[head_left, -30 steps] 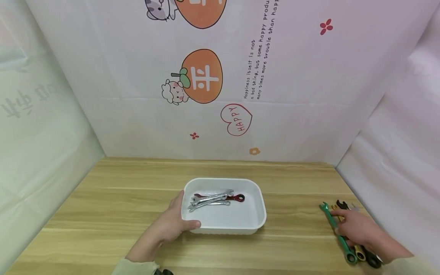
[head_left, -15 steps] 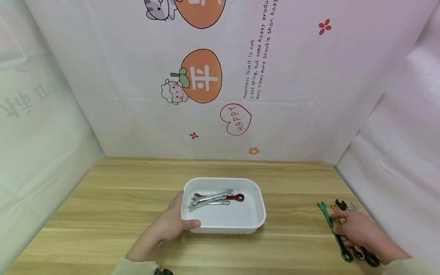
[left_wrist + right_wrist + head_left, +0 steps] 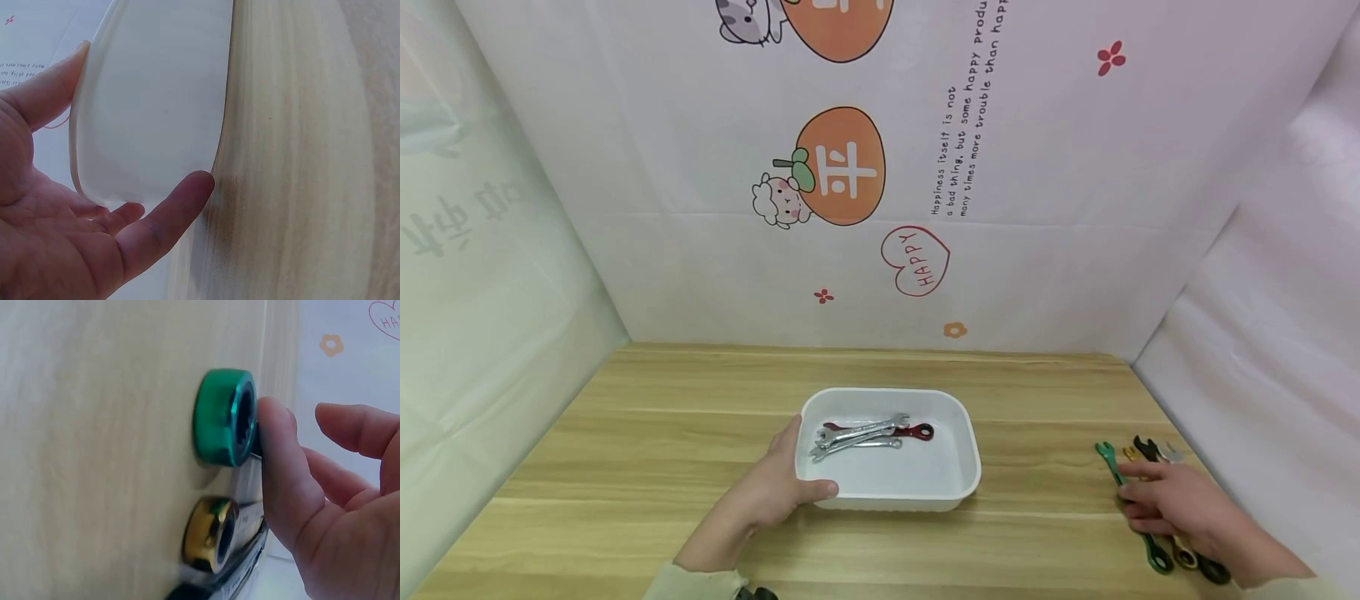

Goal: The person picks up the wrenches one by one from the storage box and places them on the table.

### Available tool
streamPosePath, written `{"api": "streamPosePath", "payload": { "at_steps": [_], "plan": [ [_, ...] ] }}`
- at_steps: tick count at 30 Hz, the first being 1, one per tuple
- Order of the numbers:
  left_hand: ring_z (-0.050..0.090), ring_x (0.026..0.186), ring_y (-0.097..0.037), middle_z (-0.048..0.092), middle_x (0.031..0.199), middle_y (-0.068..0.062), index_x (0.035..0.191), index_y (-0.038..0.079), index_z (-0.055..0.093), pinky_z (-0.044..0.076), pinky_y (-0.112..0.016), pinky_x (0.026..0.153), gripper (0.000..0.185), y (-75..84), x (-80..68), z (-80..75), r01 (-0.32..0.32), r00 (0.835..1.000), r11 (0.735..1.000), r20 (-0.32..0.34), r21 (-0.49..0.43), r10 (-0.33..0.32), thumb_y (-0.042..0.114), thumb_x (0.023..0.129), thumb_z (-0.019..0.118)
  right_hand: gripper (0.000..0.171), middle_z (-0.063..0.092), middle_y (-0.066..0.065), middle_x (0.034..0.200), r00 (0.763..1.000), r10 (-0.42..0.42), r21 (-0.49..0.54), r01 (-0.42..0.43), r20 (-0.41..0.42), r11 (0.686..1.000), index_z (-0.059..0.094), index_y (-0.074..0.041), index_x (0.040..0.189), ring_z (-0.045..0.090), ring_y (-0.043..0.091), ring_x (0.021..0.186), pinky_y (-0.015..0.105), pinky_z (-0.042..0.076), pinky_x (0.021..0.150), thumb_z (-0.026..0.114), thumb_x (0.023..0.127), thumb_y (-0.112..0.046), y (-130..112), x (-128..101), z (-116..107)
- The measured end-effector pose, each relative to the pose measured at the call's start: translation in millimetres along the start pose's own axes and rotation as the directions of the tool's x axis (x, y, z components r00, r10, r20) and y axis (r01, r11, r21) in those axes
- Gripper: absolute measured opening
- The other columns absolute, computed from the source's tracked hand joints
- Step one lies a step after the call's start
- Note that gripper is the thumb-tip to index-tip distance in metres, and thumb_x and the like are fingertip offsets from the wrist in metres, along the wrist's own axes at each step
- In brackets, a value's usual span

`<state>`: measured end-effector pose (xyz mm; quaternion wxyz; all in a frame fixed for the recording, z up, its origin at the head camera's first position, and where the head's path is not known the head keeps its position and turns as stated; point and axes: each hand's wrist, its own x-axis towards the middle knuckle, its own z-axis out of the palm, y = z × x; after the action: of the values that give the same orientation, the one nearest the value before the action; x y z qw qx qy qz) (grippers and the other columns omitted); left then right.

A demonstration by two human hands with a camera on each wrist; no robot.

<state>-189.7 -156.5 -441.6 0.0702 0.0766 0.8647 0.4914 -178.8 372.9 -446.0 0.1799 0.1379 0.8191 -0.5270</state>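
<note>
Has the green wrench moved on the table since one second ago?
Yes, a little. The green wrench under the right hand has slid slightly left, away from the gold wrench, toward the tray.

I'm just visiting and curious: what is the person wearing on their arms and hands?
Both hands are bare: no gloves or rings show on the left hand or the right hand. Pale greenish cream sleeves end at the wrists. Something small and dark sits by the left cuff; what it is cannot be told.

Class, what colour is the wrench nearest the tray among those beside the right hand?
Green wrench, clearest in the right wrist view.
</note>
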Motion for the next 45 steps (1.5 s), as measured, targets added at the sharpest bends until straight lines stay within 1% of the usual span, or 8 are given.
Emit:
{"api": "streamPosePath", "payload": {
  "at_steps": [13,20,23,27,30,35,40,45],
  "plan": [
    [0.041,0.127,-0.042,0.029,0.152,-0.03,0.158,0.002,0.014,0.029,-0.062,0.105,0.117,-1.6,-1.1,-1.5,-0.006,1.0,1.0,0.001,-0.018,0.006,0.02,0.07,0.09,0.052,0.065,0.015,0.106,1.0,-0.006,-0.028,0.007,0.021,1.0,0.038,0.018,0.141,0.064,0.03,0.092,0.045,0.055,0.079,0.055,0.101,-0.011,4,1,-8],
    [0.041,0.126,-0.04,0.031,0.151,-0.028,0.158,0.003,0.017,0.029,-0.06,0.105,0.115,-2.8,0.3,-1.1,-0.012,1.0,1.0,-0.003,-0.017,0.012,0.02,0.07,0.09,0.067,0.052,0.03,0.136,0.977,-0.205,0.039,0.203,0.057,0.978,0.03,0.013,0.149,0.061,0.036,0.111,0.044,0.053,0.087,0.046,0.107,-0.037,-17,-2,8],
    [0.042,0.125,-0.04,0.032,0.15,-0.027,0.158,0.004,0.017,0.03,-0.06,0.105,0.114,-3.3,0.3,-0.3,-0.014,1.0,1.0,-0.005,-0.008,0.014,0.019,0.071,0.09,0.061,0.049,0.019,0.145,0.878,-0.431,0.239,0.382,0.21,0.893,0.031,0.003,0.153,0.055,0.03,0.123,0.04,0.047,0.097,0.027,0.11,-0.04,-39,-1,23],
    [0.043,0.125,-0.04,0.033,0.15,-0.027,0.158,0.004,0.017,0.03,-0.06,0.104,0.114,-4.4,0.9,0.6,-0.015,1.0,1.0,-0.007,-0.001,0.015,0.019,0.071,0.09,0.063,0.049,0.008,0.147,0.596,-0.7,0.519,0.484,0.393,0.704,0.032,-0.006,0.156,0.048,0.026,0.132,0.036,0.039,0.105,0.0,0.109,-0.033,-73,9,55],
    [0.043,0.124,-0.039,0.034,0.149,-0.026,0.158,0.004,0.018,0.031,-0.06,0.104,0.113,-4.8,1.4,0.8,-0.022,1.0,1.0,-0.006,0.003,0.022,0.02,0.071,0.09,0.068,0.042,0.017,0.151,0.504,-0.76,0.501,0.572,0.409,0.649,0.027,-0.004,0.157,0.041,0.033,0.136,0.036,0.034,0.109,-0.006,0.107,-0.036,-99,18,86],
    [0.045,0.122,-0.038,0.037,0.147,-0.026,0.157,0.005,0.021,0.033,-0.059,0.102,0.111,-4.7,2.0,0.5,-0.028,1.0,1.0,-0.01,0.01,0.028,0.02,0.071,0.09,0.066,0.042,0.025,0.148,0.57,-0.697,0.257,0.663,0.435,0.703,0.03,-0.012,0.158,0.038,0.044,0.135,0.047,0.023,0.113,0.001,0.108,-0.044,-139,27,143],
    [0.045,0.121,-0.038,0.035,0.148,-0.027,0.157,0.004,0.019,0.033,-0.059,0.102,0.113,-4.6,2.1,0.5,-0.018,1.0,1.0,-0.01,0.0,0.018,0.021,0.071,0.09,0.059,0.05,0.009,0.147,0.66,-0.556,0.021,0.635,0.506,0.773,0.034,-0.032,0.156,0.043,0.029,0.136,0.057,0.02,0.112,0.013,0.106,-0.053,-166,36,188],
    [0.046,0.12,-0.038,0.032,0.151,-0.028,0.158,0.0,0.013,0.032,-0.059,0.103,0.118,-3.8,1.4,0.5,0.008,1.0,1.0,-0.004,0.005,-0.007,0.025,0.071,0.09,0.062,0.054,-0.003,0.143,0.735,-0.446,-0.159,0.591,0.511,0.791,0.038,-0.037,0.154,0.042,0.021,0.136,0.053,0.026,0.111,0.02,0.102,-0.065,-176,46,215]
  ]
}}
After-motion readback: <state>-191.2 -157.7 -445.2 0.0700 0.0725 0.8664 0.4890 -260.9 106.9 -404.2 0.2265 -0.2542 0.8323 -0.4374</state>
